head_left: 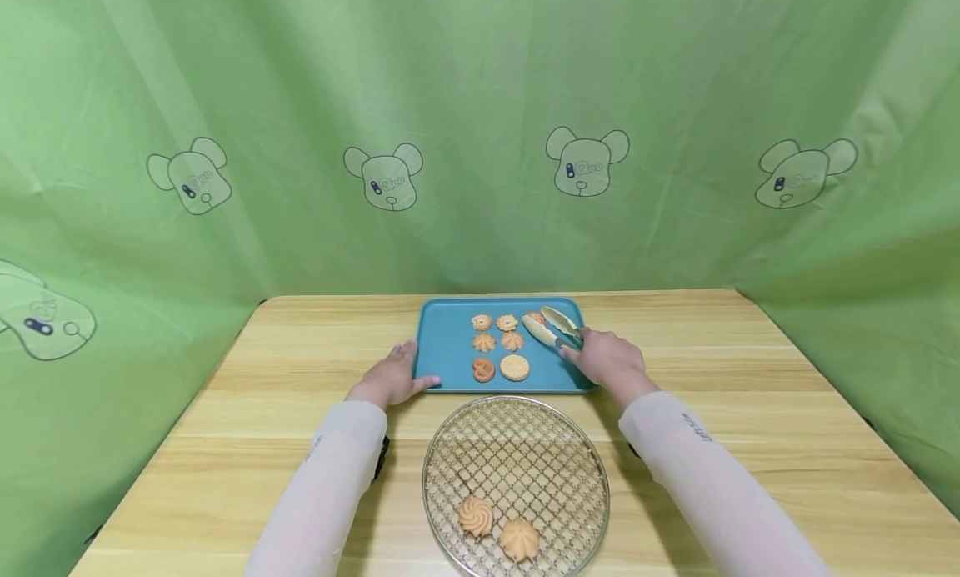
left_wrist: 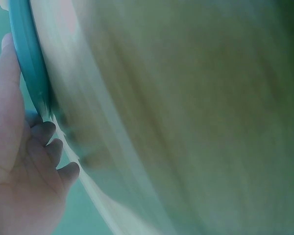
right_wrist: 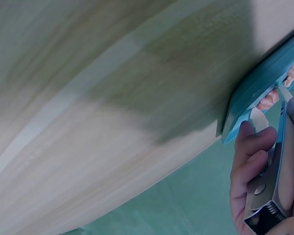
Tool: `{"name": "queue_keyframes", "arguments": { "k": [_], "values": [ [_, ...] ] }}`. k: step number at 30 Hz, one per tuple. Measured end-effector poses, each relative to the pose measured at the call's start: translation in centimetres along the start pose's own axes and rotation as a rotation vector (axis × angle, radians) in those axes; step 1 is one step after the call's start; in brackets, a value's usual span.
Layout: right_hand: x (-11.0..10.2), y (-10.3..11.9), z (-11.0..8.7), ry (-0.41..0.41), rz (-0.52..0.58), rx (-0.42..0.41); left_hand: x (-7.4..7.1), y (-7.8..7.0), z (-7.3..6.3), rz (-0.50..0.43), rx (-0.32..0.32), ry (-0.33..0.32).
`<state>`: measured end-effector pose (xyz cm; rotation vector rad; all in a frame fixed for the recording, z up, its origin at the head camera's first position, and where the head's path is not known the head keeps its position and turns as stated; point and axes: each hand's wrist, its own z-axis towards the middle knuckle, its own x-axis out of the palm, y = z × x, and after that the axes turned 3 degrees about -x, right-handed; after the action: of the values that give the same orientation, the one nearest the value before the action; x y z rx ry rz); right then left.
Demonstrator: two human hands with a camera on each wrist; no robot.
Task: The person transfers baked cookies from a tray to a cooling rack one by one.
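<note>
My right hand grips a pair of tongs over the right side of a blue tray. The tongs' pale tips are spread apart beside a cookie in the back row; whether they touch it I cannot tell. In the right wrist view the fingers wrap the tongs' handles. At the tray's left front corner, my left hand rests against the rim with its thumb stretched along the front edge. Several other cookies stand in rows on the tray, among them a pretzel-shaped one and a round pale one.
In front of the tray lies a round wire rack bearing a swirled cookie and a flower-shaped cookie. Everything stands on a wooden table. A green curtain hangs behind and at both sides.
</note>
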<state>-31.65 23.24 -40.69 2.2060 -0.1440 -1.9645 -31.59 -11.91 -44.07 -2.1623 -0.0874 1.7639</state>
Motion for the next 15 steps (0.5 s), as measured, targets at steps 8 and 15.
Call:
{"name": "queue_keyframes", "arguments": {
  "k": [8, 15],
  "values": [
    [0.04, -0.16, -0.24, -0.014, -0.003, -0.016, 0.05, -0.06, -0.09, 0.004, 0.001, -0.002],
    [-0.52, -0.58, -0.89, -0.019, 0.024, -0.030, -0.02, -0.14, -0.15, 0.001, -0.001, -0.002]
  ]
}}
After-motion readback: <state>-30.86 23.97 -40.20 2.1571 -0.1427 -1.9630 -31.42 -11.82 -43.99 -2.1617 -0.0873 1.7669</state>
